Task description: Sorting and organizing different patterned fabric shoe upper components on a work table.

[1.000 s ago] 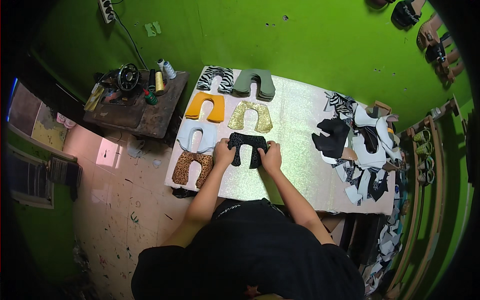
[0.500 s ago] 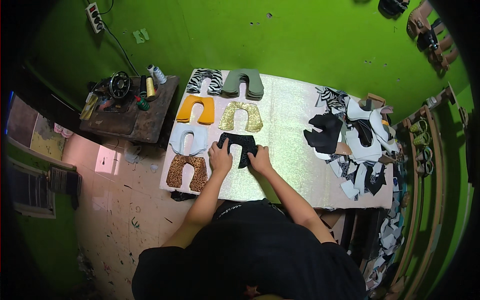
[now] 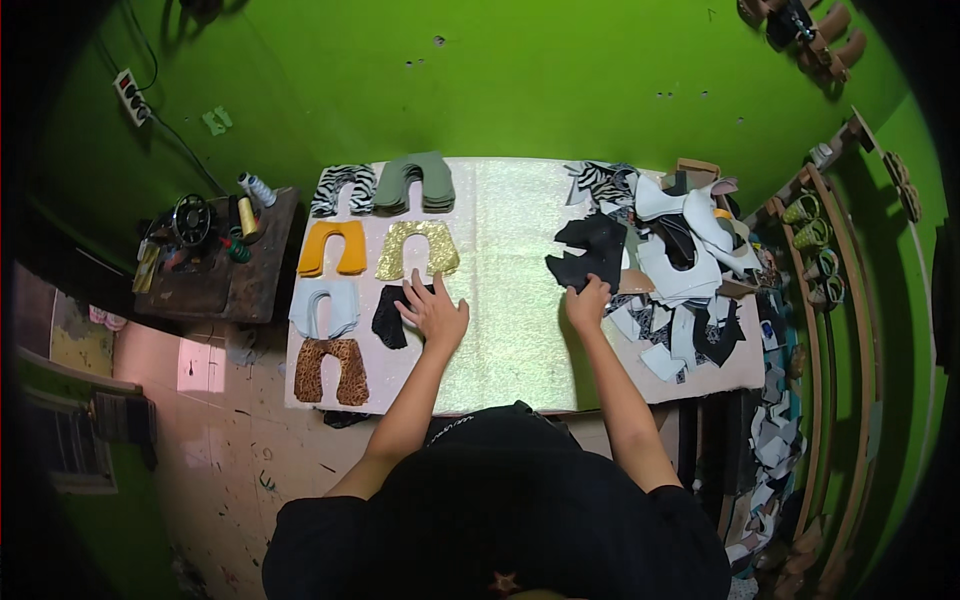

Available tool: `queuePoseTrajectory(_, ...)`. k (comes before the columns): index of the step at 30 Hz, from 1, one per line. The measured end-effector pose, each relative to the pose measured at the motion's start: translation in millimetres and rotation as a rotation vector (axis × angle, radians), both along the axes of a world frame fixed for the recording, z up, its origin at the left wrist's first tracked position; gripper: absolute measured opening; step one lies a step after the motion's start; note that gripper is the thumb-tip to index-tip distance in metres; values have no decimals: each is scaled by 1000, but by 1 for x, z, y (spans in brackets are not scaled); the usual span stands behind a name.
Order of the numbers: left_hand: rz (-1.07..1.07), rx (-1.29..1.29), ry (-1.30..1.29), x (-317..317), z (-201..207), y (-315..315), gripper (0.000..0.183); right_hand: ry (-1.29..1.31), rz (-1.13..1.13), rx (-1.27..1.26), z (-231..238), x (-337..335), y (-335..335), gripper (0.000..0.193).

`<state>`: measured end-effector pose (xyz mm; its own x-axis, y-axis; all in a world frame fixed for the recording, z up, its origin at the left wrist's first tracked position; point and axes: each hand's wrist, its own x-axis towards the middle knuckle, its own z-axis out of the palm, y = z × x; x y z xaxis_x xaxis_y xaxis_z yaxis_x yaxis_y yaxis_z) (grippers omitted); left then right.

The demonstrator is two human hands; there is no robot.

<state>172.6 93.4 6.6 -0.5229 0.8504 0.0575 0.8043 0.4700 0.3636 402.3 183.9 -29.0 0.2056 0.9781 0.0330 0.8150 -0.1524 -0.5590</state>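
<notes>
Clock hub: middle of the bench [image 3: 520,345], its top covered in pale, glittery sheeting; 12 toward the green wall [image 3: 500,90].

Left hand [image 3: 435,312], between 8 and 9: fingers spread apart, covering the right part of a black arch-shaped piece [image 3: 388,322]; contact cannot be told. Right hand [image 3: 588,302], between 3 and 4: thumb and fingertips at the near edge of a black offcut [image 3: 598,245], at 2, flat and jagged with a deep notch; whether clamped on it, cannot tell.

Other arches, 8 to 11: leopard-print [image 3: 332,365] at 8; smooth white [image 3: 344,318] near 9; orange [image 3: 318,240] past 9; gold glitter [image 3: 417,232] between 9 and 10; zebra-striped [image 3: 330,185] at 10; matte green, thickly stacked [image 3: 437,180], past 10.

At 3: loose scrap heap [image 3: 685,280], mostly white, curved and angular cuttings overlapping.
</notes>
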Motion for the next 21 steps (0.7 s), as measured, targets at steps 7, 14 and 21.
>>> queuePoseTrajectory(7,-251,-25,-78,71,-4,28,63,-117,-32,-53,-1,43,38,58)
queuePoseTrajectory(14,-498,-77,-103,115,-5,61,54,-103,-107,-12,2,35,46,42)
queuePoseTrajectory(21,-580,-107,-143,132,-4,97,49,-118,-156,60,-9,31,47,39)
